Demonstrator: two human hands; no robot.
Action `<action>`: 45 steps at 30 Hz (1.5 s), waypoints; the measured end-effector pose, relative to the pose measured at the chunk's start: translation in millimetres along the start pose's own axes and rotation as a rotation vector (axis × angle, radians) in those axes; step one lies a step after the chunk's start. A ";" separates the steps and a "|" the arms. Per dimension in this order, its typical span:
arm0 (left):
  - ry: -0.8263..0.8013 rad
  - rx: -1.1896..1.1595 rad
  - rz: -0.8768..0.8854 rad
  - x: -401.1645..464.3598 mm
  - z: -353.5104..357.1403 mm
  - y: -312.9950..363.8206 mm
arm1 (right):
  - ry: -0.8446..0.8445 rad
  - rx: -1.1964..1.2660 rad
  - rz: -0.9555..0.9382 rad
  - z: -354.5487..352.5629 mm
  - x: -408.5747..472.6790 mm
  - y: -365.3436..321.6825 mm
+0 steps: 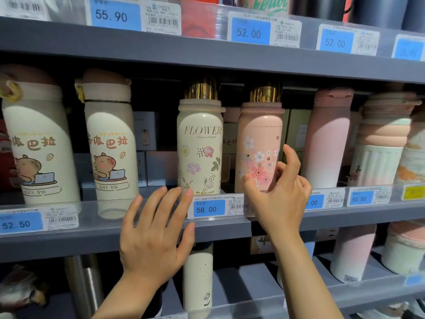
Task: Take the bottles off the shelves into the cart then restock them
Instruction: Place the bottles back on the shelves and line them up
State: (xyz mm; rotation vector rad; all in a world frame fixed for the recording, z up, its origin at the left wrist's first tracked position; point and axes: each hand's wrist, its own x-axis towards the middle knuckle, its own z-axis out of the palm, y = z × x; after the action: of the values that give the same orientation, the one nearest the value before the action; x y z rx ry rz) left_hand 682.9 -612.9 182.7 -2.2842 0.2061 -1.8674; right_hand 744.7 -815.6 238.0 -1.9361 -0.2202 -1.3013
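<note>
A pink flowered bottle with a gold cap stands on the middle shelf. My right hand is open around its lower part, thumb on the front, fingers curled at its right side. To its left stands a cream bottle marked FLOWERS, also gold-capped. My left hand is spread open in front of the shelf edge, fingertips near the cream bottle's base, holding nothing. Two cream capybara bottles stand further left.
A pink bottle and a ribbed pastel bottle stand to the right. Price tags line the shelf rails. An upper shelf hangs close above the caps. More bottles fill the lower shelf. Boxes sit behind the bottles.
</note>
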 end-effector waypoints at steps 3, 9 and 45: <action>-0.005 -0.021 0.004 -2.7 -0.1 0.0 | 0.014 -0.032 0.000 1.5 -0.6 -2.6; -0.014 -0.052 -0.020 1.4 -3.7 2.3 | 0.047 0.036 -0.025 -2.6 -2.4 -3.2; 0.068 0.034 -0.149 56.5 55.4 205.0 | -0.131 -0.026 -0.151 -69.6 79.3 119.7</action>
State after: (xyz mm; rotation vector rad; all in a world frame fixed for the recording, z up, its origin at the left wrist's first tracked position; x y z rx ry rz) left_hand 750.3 -822.0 179.2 -2.2720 0.0139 -2.0054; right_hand 795.1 -965.8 257.0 -2.0617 -0.4238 -1.2790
